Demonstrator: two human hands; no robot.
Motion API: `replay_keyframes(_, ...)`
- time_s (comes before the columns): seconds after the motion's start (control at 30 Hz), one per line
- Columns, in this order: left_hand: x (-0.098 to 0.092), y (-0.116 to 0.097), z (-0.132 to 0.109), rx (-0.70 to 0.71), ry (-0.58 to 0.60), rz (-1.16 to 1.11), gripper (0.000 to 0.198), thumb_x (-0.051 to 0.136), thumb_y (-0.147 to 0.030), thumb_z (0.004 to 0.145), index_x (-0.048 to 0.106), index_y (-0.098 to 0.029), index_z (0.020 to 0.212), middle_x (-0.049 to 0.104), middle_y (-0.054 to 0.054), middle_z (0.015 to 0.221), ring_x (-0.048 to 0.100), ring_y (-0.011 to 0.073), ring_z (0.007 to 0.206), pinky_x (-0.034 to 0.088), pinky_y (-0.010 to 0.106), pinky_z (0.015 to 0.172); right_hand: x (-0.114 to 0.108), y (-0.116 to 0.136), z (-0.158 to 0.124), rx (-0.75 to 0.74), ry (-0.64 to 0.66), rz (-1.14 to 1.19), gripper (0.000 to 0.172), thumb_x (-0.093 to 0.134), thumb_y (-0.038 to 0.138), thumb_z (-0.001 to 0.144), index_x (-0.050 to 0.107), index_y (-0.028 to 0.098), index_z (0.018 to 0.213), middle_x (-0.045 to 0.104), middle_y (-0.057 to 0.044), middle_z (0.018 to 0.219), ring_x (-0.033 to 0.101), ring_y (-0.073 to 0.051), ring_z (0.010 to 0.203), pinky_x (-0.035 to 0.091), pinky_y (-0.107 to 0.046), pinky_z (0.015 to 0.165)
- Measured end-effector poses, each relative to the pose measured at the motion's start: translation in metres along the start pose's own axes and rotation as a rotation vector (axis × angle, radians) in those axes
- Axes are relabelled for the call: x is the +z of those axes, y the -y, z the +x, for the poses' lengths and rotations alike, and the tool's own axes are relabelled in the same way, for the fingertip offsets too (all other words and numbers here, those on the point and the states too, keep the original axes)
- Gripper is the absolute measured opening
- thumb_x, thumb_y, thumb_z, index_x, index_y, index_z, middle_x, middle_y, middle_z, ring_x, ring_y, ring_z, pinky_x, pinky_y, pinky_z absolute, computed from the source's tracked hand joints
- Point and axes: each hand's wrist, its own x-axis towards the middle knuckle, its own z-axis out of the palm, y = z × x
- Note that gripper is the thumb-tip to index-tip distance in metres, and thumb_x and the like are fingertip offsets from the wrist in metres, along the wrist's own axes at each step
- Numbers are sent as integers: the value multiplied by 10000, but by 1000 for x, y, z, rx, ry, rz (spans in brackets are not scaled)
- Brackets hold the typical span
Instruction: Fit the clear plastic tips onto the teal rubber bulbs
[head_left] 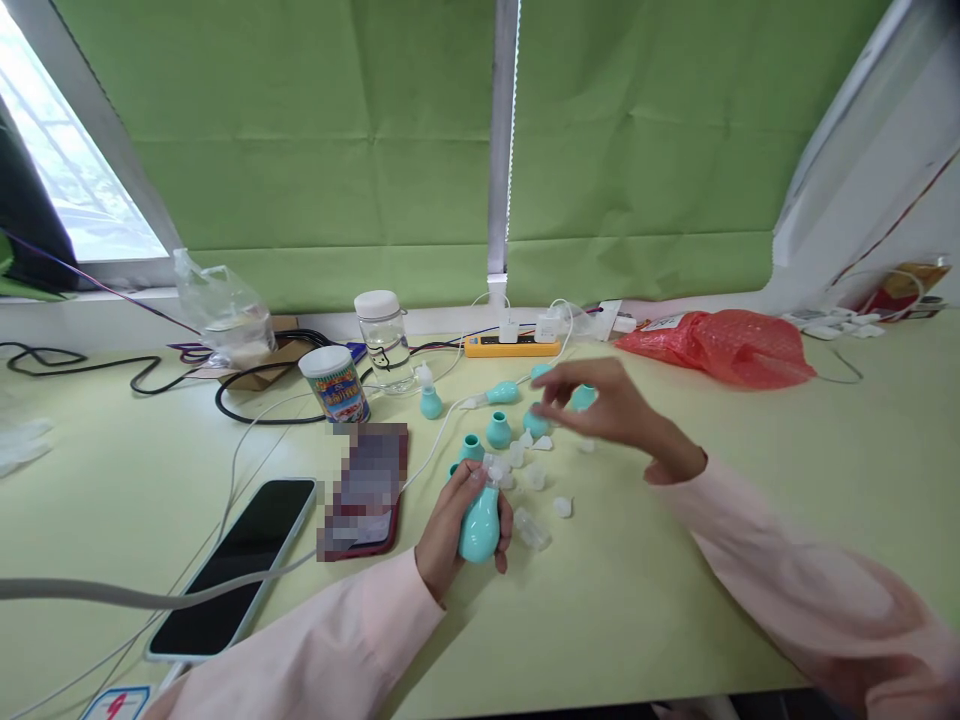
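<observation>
In my left hand (456,515) is a teal bulb syringe (480,527), its rounded end toward me and a clear plastic nozzle piece (495,468) at its top. My right hand (592,400) hovers over the group of bulbs with thumb and fingers apart, and I see nothing between them. Below and around it stand several open-necked teal bulbs (499,431). Small translucent plastic pieces (535,476) lie scattered between the hands. A clear cap-like tube (532,530) rests just right of my left hand. One bulb with its nozzle fitted (430,397) stands farther back.
Left of my hands lie a red-cased phone (391,500) and a black-screened phone (240,565), with cables across them. Behind are a printed canister (337,385), a clear jar (384,345), an orange power strip (510,347) and a red plastic bag (727,345).
</observation>
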Motion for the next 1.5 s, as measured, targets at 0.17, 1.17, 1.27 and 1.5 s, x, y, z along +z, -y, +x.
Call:
replay_keyframes(0.17, 1, -1, -1, -30, 17, -28, 238, 336, -406, 800, 346, -187, 707, 502, -13, 428, 441, 111, 311, 326, 168, 230, 27, 45, -11, -309, 246, 293, 222, 577, 315, 716, 616, 162, 872, 599, -16, 651, 521, -85, 564, 418, -199, 525)
replay_keyframes(1.17, 2, 3, -6, 218, -256, 211, 220, 392, -411, 794, 347, -205, 731, 505, -51, 447, 414, 90, 297, 277, 154, 261, 52, 57, -23, -239, -82, 87, 136, 470, 174, 786, 587, 153, 721, 609, -30, 613, 546, -106, 554, 411, -206, 493)
replay_keyframes(1.27, 2, 6, -7, 275, -328, 308, 190, 402, -383, 802, 364, -205, 746, 494, -60, 469, 393, 65, 315, 274, 148, 298, 53, 60, -25, -208, -51, 53, 132, 455, 168, 792, 574, 140, 743, 601, -31, 612, 537, -112, 551, 413, -216, 502)
replay_keyframes(1.5, -1, 5, -12, 379, -382, 414, 143, 444, -347, 794, 409, -209, 805, 502, -44, 545, 447, 76, 477, 347, 166, 449, 64, 58, -36, -355, -73, -245, 175, 339, 120, 840, 513, 114, 849, 585, -67, 710, 544, -146, 676, 427, -255, 559)
